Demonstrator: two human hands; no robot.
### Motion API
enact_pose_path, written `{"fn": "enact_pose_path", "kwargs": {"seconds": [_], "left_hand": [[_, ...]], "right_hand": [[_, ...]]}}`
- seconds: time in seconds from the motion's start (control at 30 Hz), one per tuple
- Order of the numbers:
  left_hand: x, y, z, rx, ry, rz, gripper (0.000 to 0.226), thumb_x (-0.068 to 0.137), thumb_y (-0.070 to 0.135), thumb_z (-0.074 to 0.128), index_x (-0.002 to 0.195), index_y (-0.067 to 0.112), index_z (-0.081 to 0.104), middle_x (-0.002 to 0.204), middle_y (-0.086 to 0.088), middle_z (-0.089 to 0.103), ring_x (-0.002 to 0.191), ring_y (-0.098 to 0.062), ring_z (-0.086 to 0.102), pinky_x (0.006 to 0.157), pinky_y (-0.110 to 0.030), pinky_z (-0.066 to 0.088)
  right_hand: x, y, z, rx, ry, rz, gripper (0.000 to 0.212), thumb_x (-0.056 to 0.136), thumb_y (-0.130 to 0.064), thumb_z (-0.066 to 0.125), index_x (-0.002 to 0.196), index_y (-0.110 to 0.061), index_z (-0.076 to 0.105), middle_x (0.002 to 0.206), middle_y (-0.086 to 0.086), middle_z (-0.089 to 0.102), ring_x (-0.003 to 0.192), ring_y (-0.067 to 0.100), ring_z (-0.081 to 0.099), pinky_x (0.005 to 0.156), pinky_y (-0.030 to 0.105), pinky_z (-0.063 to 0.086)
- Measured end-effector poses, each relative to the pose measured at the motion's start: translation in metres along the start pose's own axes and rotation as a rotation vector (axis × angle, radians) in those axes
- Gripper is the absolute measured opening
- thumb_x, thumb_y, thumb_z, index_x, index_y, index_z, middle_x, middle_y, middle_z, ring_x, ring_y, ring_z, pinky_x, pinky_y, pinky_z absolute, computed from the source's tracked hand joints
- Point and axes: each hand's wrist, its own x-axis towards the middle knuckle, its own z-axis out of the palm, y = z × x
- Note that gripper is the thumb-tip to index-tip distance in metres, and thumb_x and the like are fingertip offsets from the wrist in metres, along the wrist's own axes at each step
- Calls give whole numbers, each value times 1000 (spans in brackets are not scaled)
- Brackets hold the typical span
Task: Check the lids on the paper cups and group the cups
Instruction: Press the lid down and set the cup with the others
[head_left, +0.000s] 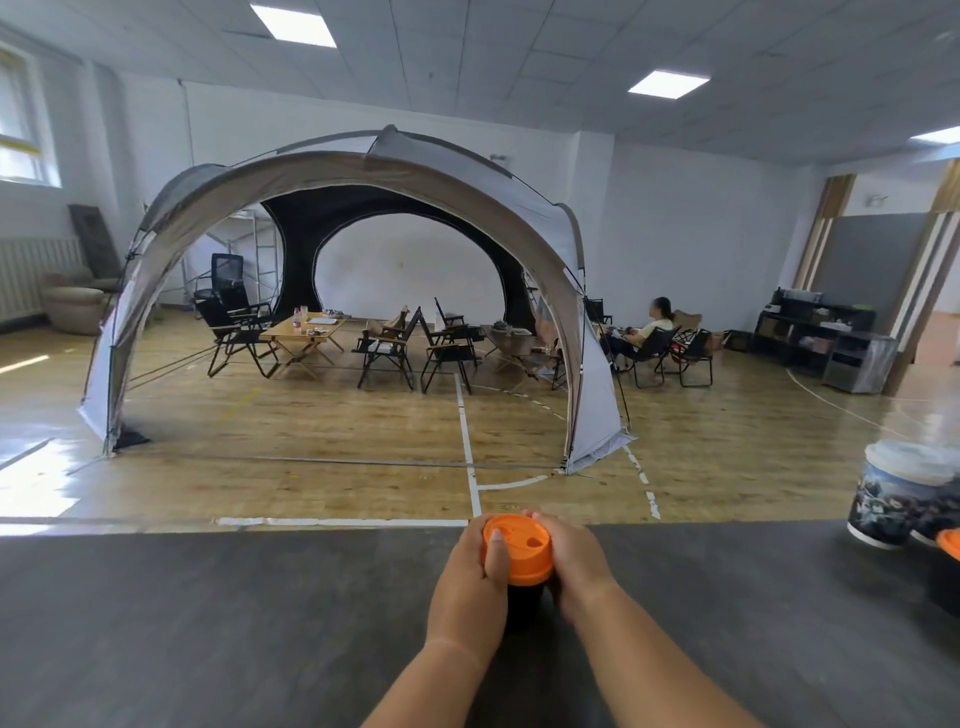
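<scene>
A black paper cup (524, 603) with an orange lid (519, 548) stands on the dark table (208, 623) near its far edge. My left hand (470, 587) wraps the cup's left side, its thumb pressing on the lid's rim. My right hand (579, 566) grips the right side. At the far right stand printed paper cups with white lids (904, 493), close together. Another orange lid (950, 543) peeks in at the right frame edge, in front of them.
Beyond the table's far edge lies a wooden floor with white lines. A large dome tent (332, 291) with folding chairs and low tables stands in the room. A person sits in a chair (644, 332) at the back right.
</scene>
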Motion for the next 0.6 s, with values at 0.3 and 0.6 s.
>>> {"fn": "enact_pose_path", "kwargs": {"seconds": [0.3,0.6], "left_hand": [[0,0,2,34,20,24,40,103,41,28,140,30,39,112,13,51,99,-6,48,83,-21,37],[-1,-3,1,16,9,26,39,101,44,28,135,31,43,124,6,58,101,-8,54,71,-15,39]], "right_hand": [[-23,16,3,-113,141,-216,27,105,-27,36,112,-21,61,106,2,62,91,10,56,64,20,41],[-46,33,10,-203,129,-318,40,106,-38,25,142,-31,41,132,-5,48,116,9,41,95,25,35]]}}
